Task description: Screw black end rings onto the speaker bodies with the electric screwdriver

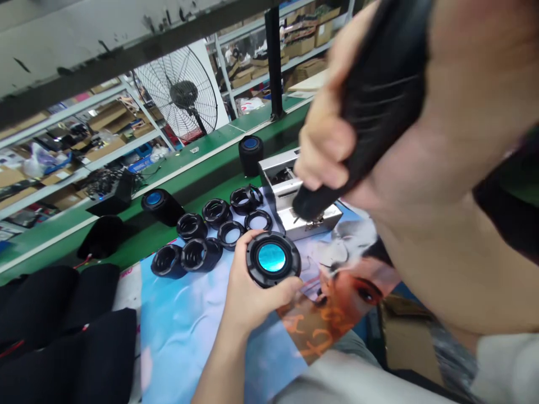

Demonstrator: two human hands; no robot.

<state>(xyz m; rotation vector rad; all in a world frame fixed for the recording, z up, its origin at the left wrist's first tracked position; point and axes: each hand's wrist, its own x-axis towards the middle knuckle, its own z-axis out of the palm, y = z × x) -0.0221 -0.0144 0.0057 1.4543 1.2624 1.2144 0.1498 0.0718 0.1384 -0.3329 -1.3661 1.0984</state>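
My left hand (252, 297) is wrapped round a round black speaker (273, 260), its shiny blue centre facing up toward me. Large and blurred at the upper right, my right hand (332, 140) grips a thick black electric screwdriver (379, 95). The screwdriver's nose points down at a silver metal box (311, 221), which looks like a screw feeder. Whether its tip touches the box I cannot tell. Several black plastic rings (215, 213) lie in a cluster just beyond my left hand.
A printed sheet (185, 314) covers the green bench. Two black cylindrical speakers with blue ends, one upright (251, 157) and one tilted (162, 206), stand farther back. Black speaker bodies (37, 314) lie at left. A fan (183, 95) and loaded shelves are behind; a beam crosses overhead.
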